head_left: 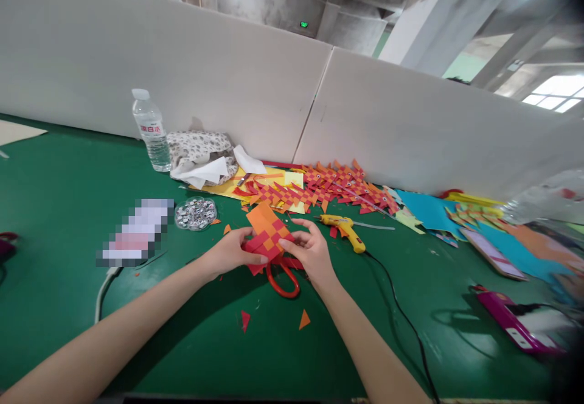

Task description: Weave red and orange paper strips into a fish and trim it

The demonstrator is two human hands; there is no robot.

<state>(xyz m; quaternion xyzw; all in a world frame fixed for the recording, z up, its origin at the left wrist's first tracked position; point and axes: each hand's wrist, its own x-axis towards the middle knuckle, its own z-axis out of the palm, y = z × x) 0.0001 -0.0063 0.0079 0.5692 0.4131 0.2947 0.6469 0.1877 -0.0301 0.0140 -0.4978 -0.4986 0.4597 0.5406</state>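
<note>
Between both hands is a woven piece of red and orange paper strips [270, 233], checkered at its middle, held above the green table. My left hand [237, 249] pinches its left edge, thumb lying across the lower red part. On the other side my right hand [312, 246] grips the right edge between thumb and fingers. Below the paper, red-handled scissors [283, 282] rest on the table, their blades hidden. A red paper scrap [245, 320] and an orange triangle scrap [304, 319] lie nearer to me.
A yellow glue gun [345, 230] with a black cord lies to the right. Behind are a pile of red-orange woven paper fish [337, 182] and a packet of googly eyes [196, 213]. A water bottle [152, 133] stands back left; a magenta power strip [515, 322] lies right.
</note>
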